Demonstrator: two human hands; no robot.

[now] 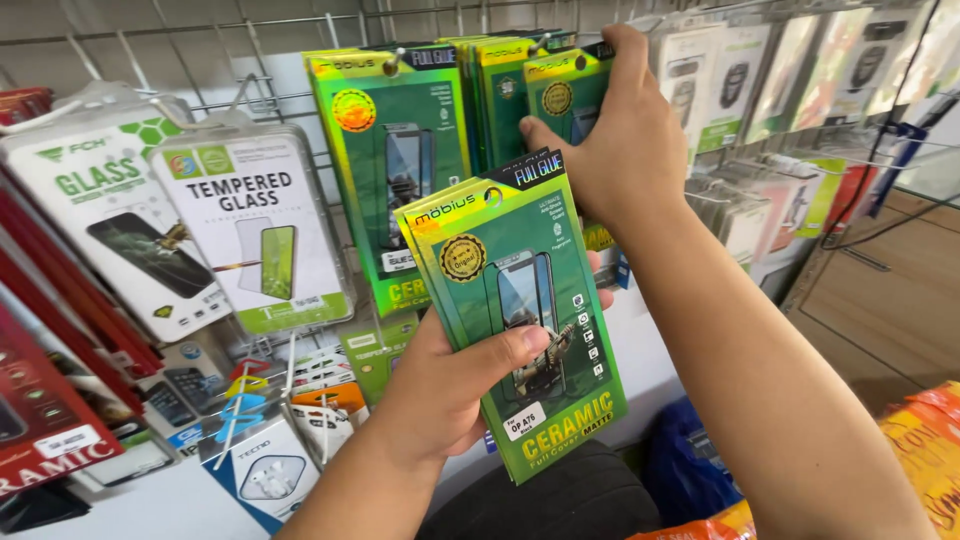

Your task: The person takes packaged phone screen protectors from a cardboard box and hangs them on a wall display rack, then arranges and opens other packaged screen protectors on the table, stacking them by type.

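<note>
My left hand (450,385) holds a small stack of green screen-protector boxes (520,300), thumb pressed across the front of the top box. My right hand (610,130) reaches up to the wire display rack and grips a green box (555,95) hanging on a hook at the top. More green boxes of the same kind (395,150) hang on hooks to the left of it. The held stack sits just below my right hand, in front of the hanging rows.
White tempered-glass packs (250,230) hang at left on the wire grid (200,40). Red packs (45,420) and small accessory boxes (265,470) lie lower left. White and green packs (730,80) hang at right, by a wooden counter (890,290). Orange packets (925,440) sit lower right.
</note>
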